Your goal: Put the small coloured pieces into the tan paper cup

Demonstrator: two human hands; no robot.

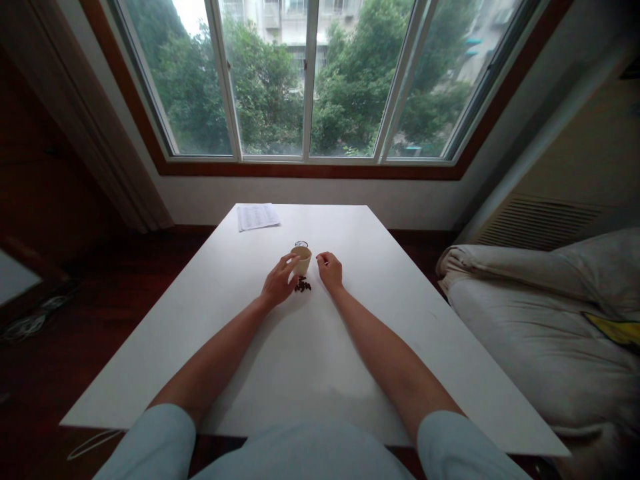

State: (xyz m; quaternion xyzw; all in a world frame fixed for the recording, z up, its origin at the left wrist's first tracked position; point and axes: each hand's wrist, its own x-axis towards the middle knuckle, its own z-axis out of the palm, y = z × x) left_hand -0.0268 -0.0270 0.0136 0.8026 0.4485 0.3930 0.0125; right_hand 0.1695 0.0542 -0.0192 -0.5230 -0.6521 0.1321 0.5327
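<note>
Two hands at mid-table (350,347): left hand (277,283) clasps the paper cup (302,260); right hand (330,270), at its 3 o'clock, fingertips pinched together; dark beans (303,286) at 6 o'clock. A firm hold should stop the cup tipping

Both forearms extended, left hand (277,283) curled gripping, right hand (330,271) fingertips pinched

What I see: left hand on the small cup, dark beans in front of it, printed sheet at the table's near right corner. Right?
No. The head view shows the printed sheet at the far left corner of the table, not near right. The rest holds: the left hand on the small cup, dark beans in front of it.
</note>
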